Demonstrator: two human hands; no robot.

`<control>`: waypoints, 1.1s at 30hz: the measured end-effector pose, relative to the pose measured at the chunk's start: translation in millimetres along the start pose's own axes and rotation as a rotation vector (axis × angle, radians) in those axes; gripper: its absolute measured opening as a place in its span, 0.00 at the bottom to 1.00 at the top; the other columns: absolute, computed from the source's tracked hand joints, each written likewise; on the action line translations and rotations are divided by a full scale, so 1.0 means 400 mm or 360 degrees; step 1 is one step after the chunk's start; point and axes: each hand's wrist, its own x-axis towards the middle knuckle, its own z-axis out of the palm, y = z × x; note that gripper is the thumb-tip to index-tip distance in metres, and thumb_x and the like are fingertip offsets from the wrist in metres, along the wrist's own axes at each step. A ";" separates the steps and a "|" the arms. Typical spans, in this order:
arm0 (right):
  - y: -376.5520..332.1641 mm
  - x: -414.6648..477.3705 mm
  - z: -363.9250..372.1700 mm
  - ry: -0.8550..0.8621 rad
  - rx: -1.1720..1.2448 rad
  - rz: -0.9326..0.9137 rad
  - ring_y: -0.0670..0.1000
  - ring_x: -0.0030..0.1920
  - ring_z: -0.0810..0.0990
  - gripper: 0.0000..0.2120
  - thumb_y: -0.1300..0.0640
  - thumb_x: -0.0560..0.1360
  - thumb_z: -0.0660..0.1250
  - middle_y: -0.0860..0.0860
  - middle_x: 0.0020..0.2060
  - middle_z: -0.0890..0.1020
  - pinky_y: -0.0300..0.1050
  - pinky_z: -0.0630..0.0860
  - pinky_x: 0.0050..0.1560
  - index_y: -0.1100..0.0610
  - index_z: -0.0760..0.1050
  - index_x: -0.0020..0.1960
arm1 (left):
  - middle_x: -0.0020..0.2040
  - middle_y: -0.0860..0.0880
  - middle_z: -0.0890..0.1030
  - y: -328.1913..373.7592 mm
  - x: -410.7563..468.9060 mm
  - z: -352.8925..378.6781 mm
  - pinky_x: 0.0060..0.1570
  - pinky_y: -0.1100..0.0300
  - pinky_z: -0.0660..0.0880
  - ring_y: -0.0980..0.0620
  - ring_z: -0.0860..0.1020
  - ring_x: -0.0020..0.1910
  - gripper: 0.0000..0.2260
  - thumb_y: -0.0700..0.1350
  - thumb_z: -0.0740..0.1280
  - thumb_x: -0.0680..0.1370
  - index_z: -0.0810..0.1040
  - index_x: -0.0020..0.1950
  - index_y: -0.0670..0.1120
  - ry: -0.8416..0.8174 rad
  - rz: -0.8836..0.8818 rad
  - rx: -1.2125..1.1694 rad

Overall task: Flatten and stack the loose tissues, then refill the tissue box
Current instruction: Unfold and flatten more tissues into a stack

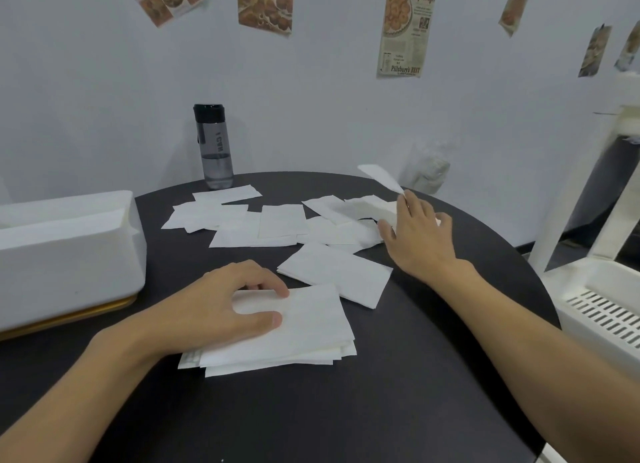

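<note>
Grip: my right hand (415,236) pinches one tissue (380,177) by its end, lifted off the table (398,410) near the far right edge. My left hand (221,303) lies loose on the stack (308,334) at near centre, pressing down, clasping nothing. A flat tissue pile (336,274) sits just beyond the stack. Loose tissues (242,222) cover the far half. The tissue box (69,248) is at the left edge. Stacking looks partly done, and the refill looks not yet begun.
</note>
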 end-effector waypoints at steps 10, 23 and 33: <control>-0.151 -0.068 -0.106 0.0373 0.1210 -0.0667 0.41 0.53 0.77 0.16 0.62 0.78 0.69 0.50 0.61 0.79 0.34 0.72 0.58 0.60 0.78 0.65 | 0.61 0.62 0.72 0.002 0.011 -0.002 0.54 0.69 0.67 0.64 0.71 0.61 0.25 0.51 0.74 0.74 0.67 0.66 0.65 0.0858 0.0005 -0.0106; -0.221 -0.116 -0.162 -0.0147 0.2070 -0.0379 0.62 0.37 0.77 0.13 0.67 0.76 0.68 0.61 0.39 0.79 0.56 0.75 0.41 0.48 0.78 0.48 | 0.45 0.60 0.81 0.026 0.009 -0.024 0.40 0.55 0.76 0.54 0.76 0.36 0.12 0.43 0.72 0.78 0.77 0.54 0.59 0.1237 0.0047 -0.0326; -0.195 -0.164 -0.170 -0.0631 0.1468 -0.0488 0.43 0.45 0.78 0.05 0.58 0.77 0.69 0.48 0.41 0.82 0.30 0.71 0.47 0.50 0.83 0.47 | 0.47 0.60 0.81 0.056 -0.033 -0.014 0.40 0.74 0.66 0.67 0.75 0.41 0.07 0.42 0.70 0.78 0.81 0.52 0.54 0.0789 -0.0128 -0.0111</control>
